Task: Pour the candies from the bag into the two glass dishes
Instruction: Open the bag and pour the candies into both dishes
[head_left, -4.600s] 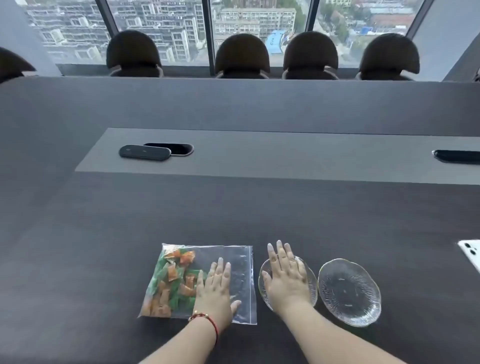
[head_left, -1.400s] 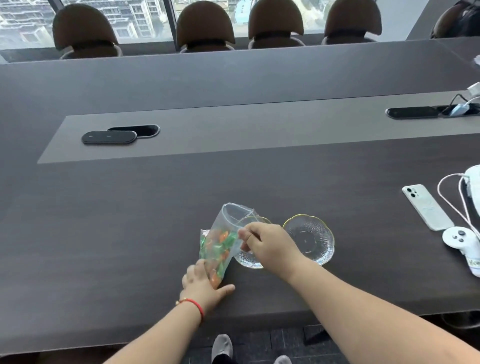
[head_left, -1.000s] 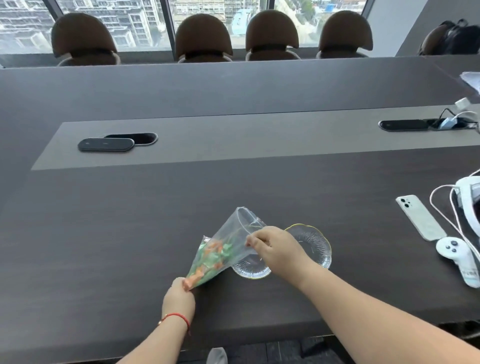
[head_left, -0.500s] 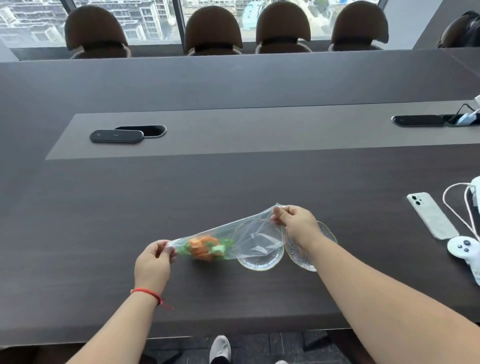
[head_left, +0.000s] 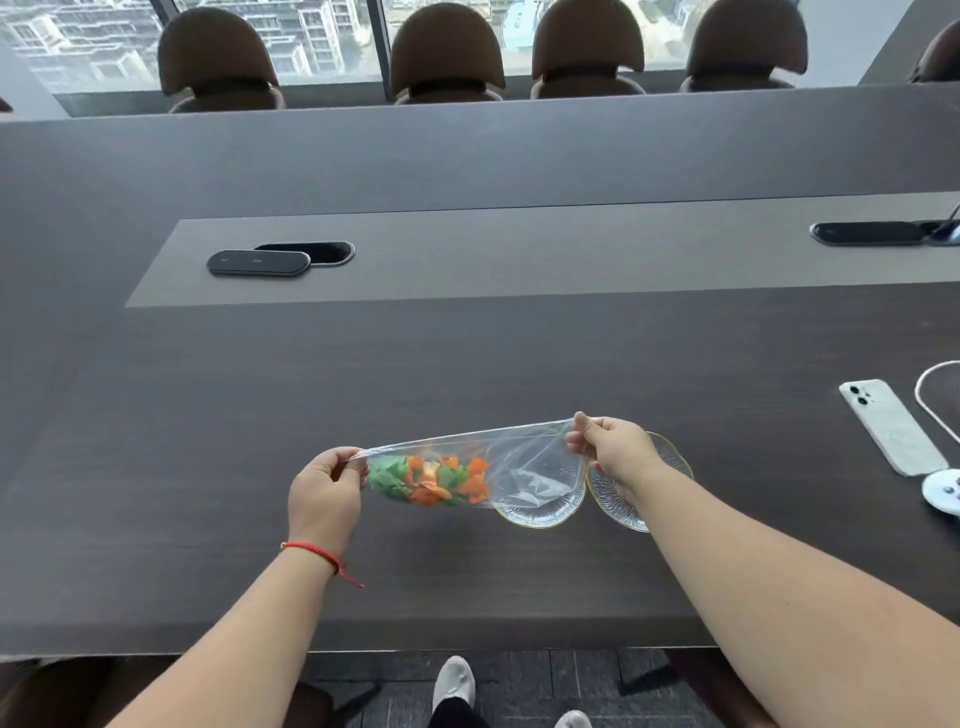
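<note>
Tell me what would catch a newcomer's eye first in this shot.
Probably the orange and green candies bunched in the clear bag, stretched sideways between the left hand and right hand above the dark table. Next, two empty glass dishes under the bag's right end.

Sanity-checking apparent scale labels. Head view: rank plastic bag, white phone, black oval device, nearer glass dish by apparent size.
1. plastic bag
2. white phone, black oval device: look alike, and the device lies farther off, so unranked
3. nearer glass dish: bag covers part of it, so unsure
</note>
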